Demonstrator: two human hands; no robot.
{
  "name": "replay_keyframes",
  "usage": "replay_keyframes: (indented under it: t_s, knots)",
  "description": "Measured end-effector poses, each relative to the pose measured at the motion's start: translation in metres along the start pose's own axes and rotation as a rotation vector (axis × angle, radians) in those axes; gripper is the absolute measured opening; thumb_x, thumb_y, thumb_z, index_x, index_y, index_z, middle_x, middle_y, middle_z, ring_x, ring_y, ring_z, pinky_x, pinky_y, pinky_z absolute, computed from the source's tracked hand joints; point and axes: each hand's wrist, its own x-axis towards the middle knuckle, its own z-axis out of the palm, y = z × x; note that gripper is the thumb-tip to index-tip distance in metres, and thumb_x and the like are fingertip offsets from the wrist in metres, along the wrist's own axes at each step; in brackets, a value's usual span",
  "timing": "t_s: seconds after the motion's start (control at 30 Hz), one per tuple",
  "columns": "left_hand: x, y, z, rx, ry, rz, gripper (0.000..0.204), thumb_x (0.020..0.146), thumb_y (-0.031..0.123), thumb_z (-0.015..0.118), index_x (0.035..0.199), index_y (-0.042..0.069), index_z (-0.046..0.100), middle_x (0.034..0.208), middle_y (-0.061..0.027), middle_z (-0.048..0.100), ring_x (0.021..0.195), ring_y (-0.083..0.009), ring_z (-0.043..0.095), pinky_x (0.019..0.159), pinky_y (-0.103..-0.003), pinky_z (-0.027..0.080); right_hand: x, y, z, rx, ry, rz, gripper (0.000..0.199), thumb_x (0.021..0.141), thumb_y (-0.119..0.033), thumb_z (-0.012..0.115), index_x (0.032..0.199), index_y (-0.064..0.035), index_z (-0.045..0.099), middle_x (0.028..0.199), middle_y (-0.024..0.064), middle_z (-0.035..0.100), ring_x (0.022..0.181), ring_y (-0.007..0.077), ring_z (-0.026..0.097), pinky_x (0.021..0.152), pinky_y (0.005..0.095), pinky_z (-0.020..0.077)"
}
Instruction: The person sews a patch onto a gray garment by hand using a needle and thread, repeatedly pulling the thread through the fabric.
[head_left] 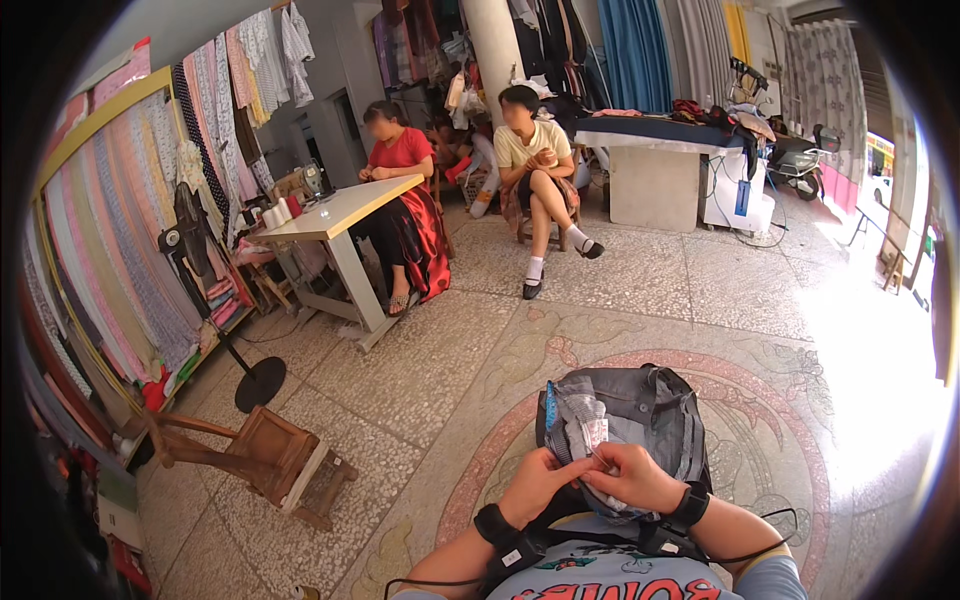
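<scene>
In front of my body, my left hand (540, 487) and my right hand (642, 480) meet with thumbs and fingertips pinched together. Between them is a piece of grey striped cloth (580, 405), bunched up, with a white tag (597, 431) bearing red print just above my fingertips. Whether a finer item is in the pinch is too small to tell. Under and beyond the cloth, a dark grey bag or folded garment (650, 395) rests at my lap. A bit of blue patterned material (550, 402) shows at its left edge.
A wooden chair (275, 455) lies tipped at left, near a black fan (260, 383). Beyond, a person in red (400, 150) sits at a sewing table (340, 208). Another in pale yellow (535, 150) sits beside. Fabric rolls (130, 230) line the left wall.
</scene>
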Motion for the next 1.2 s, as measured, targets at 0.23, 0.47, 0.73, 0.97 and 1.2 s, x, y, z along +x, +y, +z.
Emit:
replay_keyframes:
  t_s: [0.23, 0.47, 0.73, 0.97, 1.2]
  knots:
    - [-0.003, -0.013, -0.002, -0.231, -0.027, -0.035, 0.018, 0.085, 0.014, 0.061, 0.096, 0.001, 0.063, 0.083, -0.0008, 0.063, 0.07, -0.0055, 0.055, 0.059, -0.019, 0.042, -0.007, -0.011, 0.005, 0.138, 0.051, 0.045, 0.018, 0.079, -0.017, 0.062, 0.076, -0.0005, 0.056, 0.065, 0.0091, 0.058, 0.057, 0.0135, 0.051, 0.053, 0.0292, 0.0427]
    - [-0.007, -0.002, 0.0, -0.267, -0.045, -0.069, 0.02, 0.083, 0.007, 0.061, 0.099, -0.005, 0.06, 0.092, -0.0082, 0.064, 0.079, -0.0133, 0.061, 0.073, -0.025, 0.049, -0.011, -0.007, 0.0, 0.441, 0.03, 0.255, 0.013, 0.083, -0.014, 0.06, 0.082, -0.0032, 0.053, 0.06, -0.0033, 0.048, 0.048, 0.0019, 0.04, 0.041, 0.0188, 0.031]
    - [-0.013, 0.009, 0.002, -0.165, -0.094, -0.036, 0.017, 0.083, 0.006, 0.061, 0.096, -0.005, 0.059, 0.089, -0.0095, 0.064, 0.074, -0.0135, 0.061, 0.069, -0.025, 0.05, -0.019, -0.004, -0.003, 0.967, -0.065, 0.456, 0.009, 0.085, -0.012, 0.056, 0.085, -0.0037, 0.053, 0.057, -0.0034, 0.042, 0.043, 0.0035, 0.035, 0.039, 0.0186, 0.0266]
    - [-0.012, 0.013, -0.003, -0.132, -0.1, -0.029, 0.015, 0.086, 0.005, 0.056, 0.097, -0.004, 0.057, 0.089, -0.0103, 0.063, 0.072, -0.0137, 0.061, 0.063, -0.024, 0.05, -0.017, -0.003, -0.009, 0.991, -0.046, 0.441, 0.009, 0.085, -0.013, 0.057, 0.085, -0.0039, 0.053, 0.057, -0.0041, 0.042, 0.043, 0.0031, 0.035, 0.039, 0.0185, 0.0274]
    - [-0.017, 0.021, 0.0, -0.173, -0.097, -0.075, 0.015, 0.088, 0.012, 0.056, 0.093, -0.002, 0.059, 0.083, -0.0085, 0.063, 0.066, -0.0121, 0.06, 0.057, -0.023, 0.049, -0.021, -0.012, -0.021, 0.483, 0.147, 0.227, 0.019, 0.081, -0.017, 0.064, 0.091, -0.0038, 0.054, 0.066, -0.0023, 0.05, 0.048, 0.0041, 0.041, 0.042, 0.0194, 0.0314]
